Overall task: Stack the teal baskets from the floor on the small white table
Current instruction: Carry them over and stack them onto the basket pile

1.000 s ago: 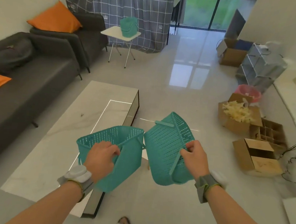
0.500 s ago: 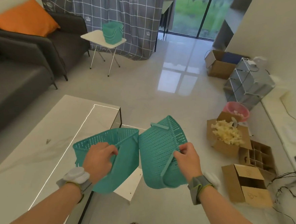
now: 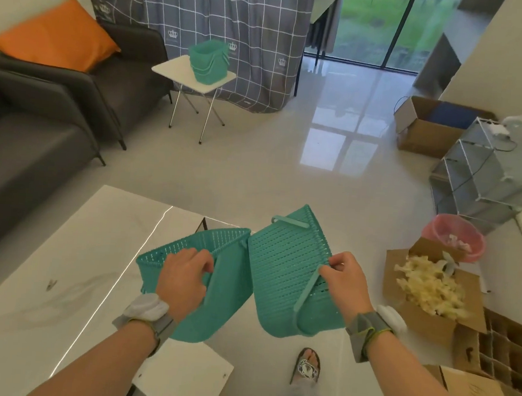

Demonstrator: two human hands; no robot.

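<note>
My left hand point(image 3: 183, 280) grips the rim of one teal basket point(image 3: 215, 306), held in the air with its opening facing away and up. My right hand point(image 3: 345, 282) pinches the edge of a second teal basket point(image 3: 285, 270), tilted on its side, its handle hanging loose. The two baskets touch side by side in front of me. Far ahead at the left, a stack of teal baskets point(image 3: 208, 61) stands on the small white table point(image 3: 170, 68), in front of the grey checked curtain.
A low marble coffee table point(image 3: 63, 264) lies at my left, a dark sofa point(image 3: 26, 138) with orange cushions beyond it. Cardboard boxes point(image 3: 431, 299), a pink bin point(image 3: 454, 236) and a wire rack point(image 3: 490, 173) line the right. Glossy open floor runs to the white table.
The view has moved forward; the white table and its stack appear closer and more central. Both baskets stay in my hands in about the same pose.
</note>
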